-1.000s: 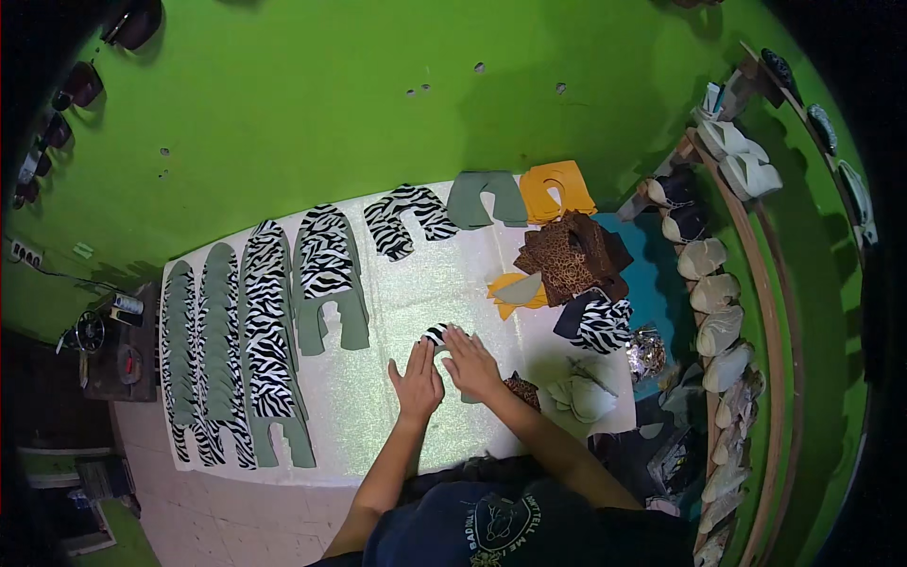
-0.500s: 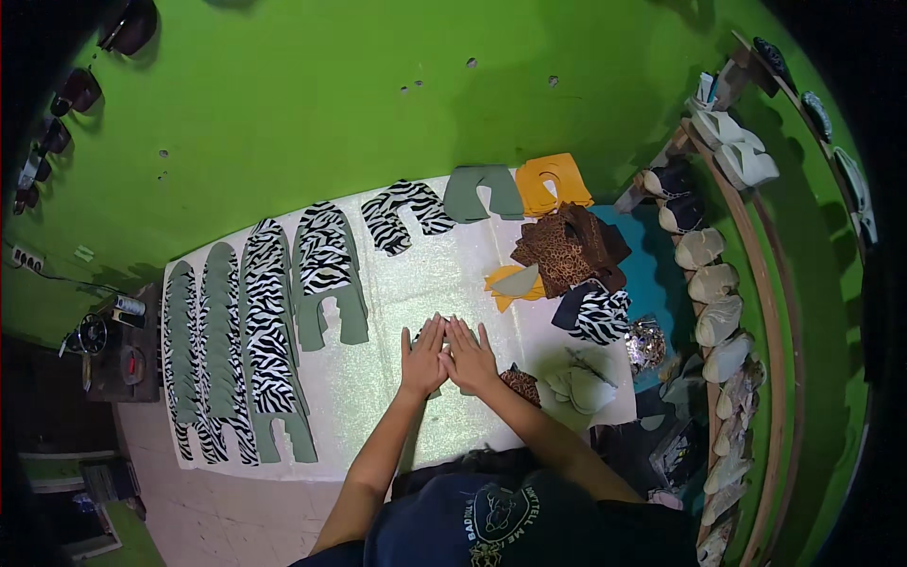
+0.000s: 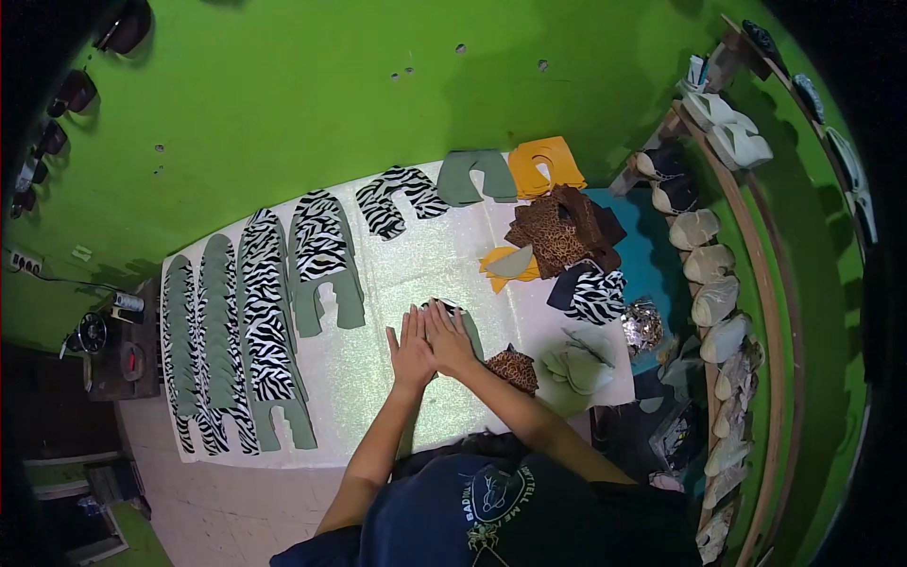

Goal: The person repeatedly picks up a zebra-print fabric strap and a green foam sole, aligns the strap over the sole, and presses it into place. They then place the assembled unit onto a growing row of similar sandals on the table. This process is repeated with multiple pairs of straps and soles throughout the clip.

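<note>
My left hand (image 3: 412, 355) lies flat with fingers stretched out, near the middle of the white table. Beside it, my right hand (image 3: 448, 342) is also flat and slightly overlaps the left. Both palms press on a cut piece mostly hidden beneath them. A grey-green edge of that piece (image 3: 473, 331) shows to the right of my right hand, and a bit of zebra print peeks out beyond the fingertips. Neither hand grips anything. Close to my right wrist is a small heap of leopard-print pieces (image 3: 512, 369).
Overlapping rows of grey-green and zebra-print U-shaped pieces (image 3: 269, 326) cover the table's left side. Yellow pieces (image 3: 548, 165), brown leopard-print pieces (image 3: 557, 236) and pale green scraps (image 3: 578, 364) lie to the right. A wooden rack (image 3: 746, 246) holding shoe forms stands along the right wall.
Both hands have shifted slightly left, and the right now overlaps the left. More of the zebra and green piece shows beside them. The whole view has tilted a little.
</note>
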`<action>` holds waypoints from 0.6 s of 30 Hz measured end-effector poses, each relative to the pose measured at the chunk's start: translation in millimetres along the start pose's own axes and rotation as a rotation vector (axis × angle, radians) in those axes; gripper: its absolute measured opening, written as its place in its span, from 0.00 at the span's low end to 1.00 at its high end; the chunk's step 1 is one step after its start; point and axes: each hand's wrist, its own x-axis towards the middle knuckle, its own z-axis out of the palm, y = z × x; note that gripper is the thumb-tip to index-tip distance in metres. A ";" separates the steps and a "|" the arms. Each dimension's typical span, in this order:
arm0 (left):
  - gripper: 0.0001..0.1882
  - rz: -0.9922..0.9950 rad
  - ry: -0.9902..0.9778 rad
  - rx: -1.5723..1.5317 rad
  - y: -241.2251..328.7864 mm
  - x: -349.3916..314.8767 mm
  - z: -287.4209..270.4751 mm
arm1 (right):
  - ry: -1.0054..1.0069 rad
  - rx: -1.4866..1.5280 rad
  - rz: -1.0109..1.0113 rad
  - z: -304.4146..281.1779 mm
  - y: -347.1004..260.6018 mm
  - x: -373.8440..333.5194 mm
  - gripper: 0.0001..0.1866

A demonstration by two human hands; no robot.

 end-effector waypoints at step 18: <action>0.29 0.037 0.092 -0.033 -5.7 -4.4 8.2 | 0.087 -0.123 0.038 1.1 29.0 -39.0 0.36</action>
